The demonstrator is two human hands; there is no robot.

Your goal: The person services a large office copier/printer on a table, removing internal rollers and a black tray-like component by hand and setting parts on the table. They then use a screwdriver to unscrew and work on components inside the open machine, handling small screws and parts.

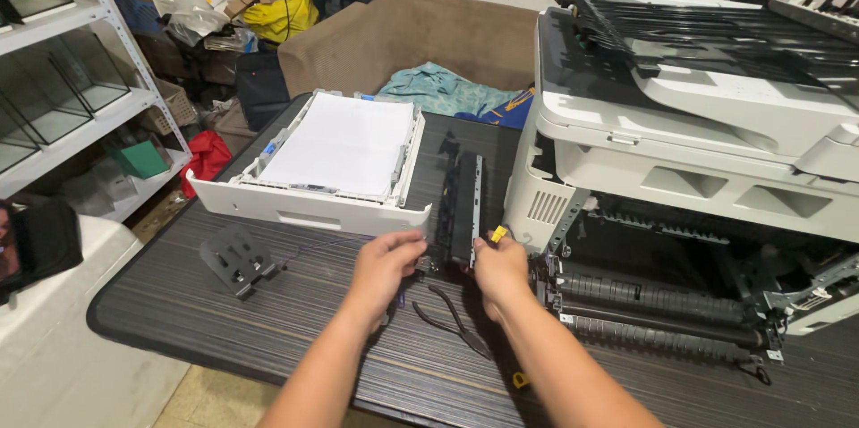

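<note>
Head view of a partly dismantled printer (707, 115) standing on a dark striped tabletop (268, 330). The printer serves as landmark: its front is open, and black rollers and bare framing show in the lower cavity. Left of the printer lies a long black internal unit (463, 200), already out of the machine and resting on the tabletop; it is the part under the hands. The left hand (386, 260) rests at the near end of this unit, its fingers curled around something small and dark that cannot be identified. The right hand (501, 265), just left of the printer's lower corner, is closed on a yellow-handled tool (497, 234) whose tip is hidden. Farther left of the printer, the white paper tray (304, 200) sits fully withdrawn, a stack of sheets inside. A small black bracket (237, 258) lies still farther left, well apart from the printer. A loose black cable (452, 321) lies between the forearms. Judged from this layout, removal of tray and unit is done; the work on the unit appears in progress, and reassembly remains.
</note>
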